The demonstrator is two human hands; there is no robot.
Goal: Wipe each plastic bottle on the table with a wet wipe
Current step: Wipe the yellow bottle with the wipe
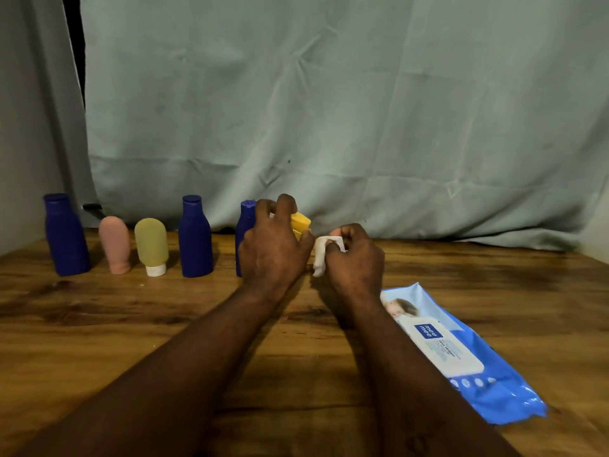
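Observation:
My left hand point(273, 245) grips a yellow bottle point(300, 222), of which only the cap end shows past my fingers. Beside it my right hand point(354, 255) pinches a crumpled white wet wipe point(321, 255), held close to the bottle. Along the back of the wooden table point(164, 324) stands a row of bottles: a dark blue bottle point(66, 235) at far left, a pink tube point(114, 245), a pale yellow tube point(152, 245) on its white cap, and a second blue bottle point(195, 237). A third blue bottle point(245, 232) is half hidden behind my left hand.
A blue pack of wet wipes point(461, 354) lies flat at the right, near my right forearm. A grey-green cloth point(329, 110) hangs behind the table as a backdrop. The table's left edge meets a wall.

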